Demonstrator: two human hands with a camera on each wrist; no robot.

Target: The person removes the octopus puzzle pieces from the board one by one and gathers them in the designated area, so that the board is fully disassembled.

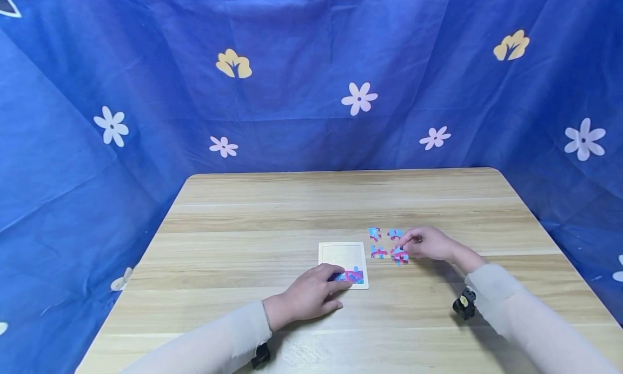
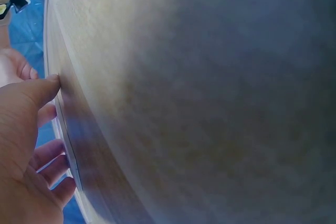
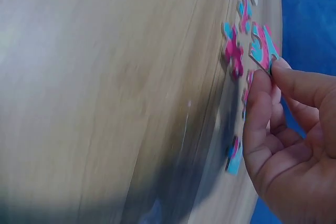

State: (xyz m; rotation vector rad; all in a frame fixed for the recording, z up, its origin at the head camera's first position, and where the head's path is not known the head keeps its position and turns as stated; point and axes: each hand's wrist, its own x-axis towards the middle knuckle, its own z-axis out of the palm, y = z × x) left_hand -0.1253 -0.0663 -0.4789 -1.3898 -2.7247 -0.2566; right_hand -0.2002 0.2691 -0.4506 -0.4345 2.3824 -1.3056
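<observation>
A square puzzle tray [image 1: 342, 255] with a pale rim lies on the table, pink, blue and purple puzzle pieces [image 1: 356, 275] filling its near right part. My left hand [image 1: 311, 293] rests over the tray's near left corner, fingers spread and fairly straight, hiding some of those pieces. Right of the tray, my right hand [image 1: 428, 243] pinches a pink and light-blue puzzle piece [image 3: 263, 45] between thumb and fingers. In the right wrist view this piece is tilted up above the table, close to a loose pink and blue piece [image 3: 233, 51].
Several loose pieces lie in a loose group right of the tray, among them one at the far left [image 1: 375, 234] and one nearer [image 1: 378, 252]. The wooden table [image 1: 233, 212] ends at a blue patterned cloth [image 1: 292, 109]. Each wrist carries a black device [image 1: 464, 304].
</observation>
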